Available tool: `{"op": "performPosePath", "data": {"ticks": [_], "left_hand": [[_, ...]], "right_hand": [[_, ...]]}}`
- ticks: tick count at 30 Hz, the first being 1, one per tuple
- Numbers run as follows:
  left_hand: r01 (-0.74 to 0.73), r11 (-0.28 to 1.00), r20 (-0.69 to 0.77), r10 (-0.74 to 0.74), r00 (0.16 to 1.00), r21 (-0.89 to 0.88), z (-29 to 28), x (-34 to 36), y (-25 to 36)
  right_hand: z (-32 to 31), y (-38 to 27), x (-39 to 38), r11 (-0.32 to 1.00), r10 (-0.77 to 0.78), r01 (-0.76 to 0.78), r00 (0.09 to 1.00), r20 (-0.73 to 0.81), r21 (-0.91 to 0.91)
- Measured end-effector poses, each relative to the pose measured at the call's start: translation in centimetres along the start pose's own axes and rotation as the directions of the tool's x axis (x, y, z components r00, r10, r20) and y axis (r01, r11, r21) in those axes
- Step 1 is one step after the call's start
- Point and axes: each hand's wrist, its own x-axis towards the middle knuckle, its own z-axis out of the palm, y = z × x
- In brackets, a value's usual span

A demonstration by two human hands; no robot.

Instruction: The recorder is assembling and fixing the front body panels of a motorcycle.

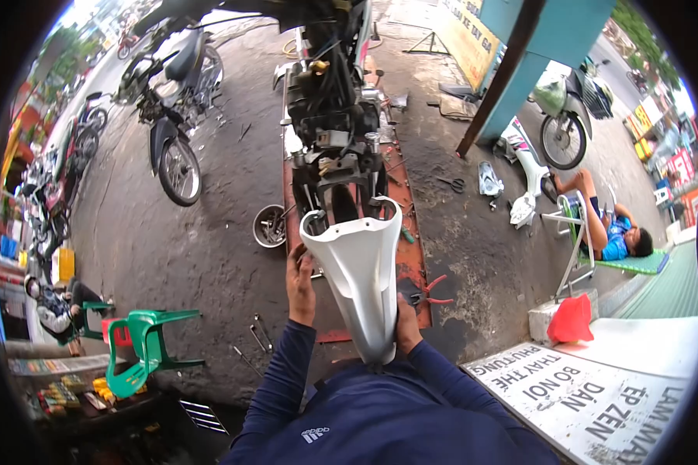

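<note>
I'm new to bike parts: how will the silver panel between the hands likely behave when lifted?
The silver panel looks stiff: it shows no sag between the left hand and right hand. Thin edges suggest it's light for its size. Its smooth sheen may make it slippery.

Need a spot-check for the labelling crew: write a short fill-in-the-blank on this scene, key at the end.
1. The left hand and right hand touch the silver panel on ____ sides.
2. Of the two hands, the red-handled pliers lie nearer the ____ one.
3. The plastic chair at lower left is coloured ____.
4. The bowl stands to the ____ of the orange-red platform.

Missing words: opposite; right; green; left.
</note>
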Motion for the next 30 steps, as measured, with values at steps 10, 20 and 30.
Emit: {"op": "performPosePath", "data": {"ticks": [10,20,30], "left_hand": [[-0.27,0.936,0.052,0.265,0.963,0.225,1.7,3.1,2.2],[-0.351,0.917,0.06,0.346,0.936,0.19,3.8,8.1,5.1],[-0.488,0.872,0.029,0.487,0.873,0.034,5.2,9.1,7.0]], "right_hand": [[2.2,-6.9,-0.4,0.999,0.004,-0.003,1.0,-0.013,0.041],[6.1,-11.2,0.7,0.986,-0.167,0.167,0.985,-0.046,0.009],[6.2,-9.7,2.1,0.943,-0.32,0.32,0.947,0.008,-0.093]]}}
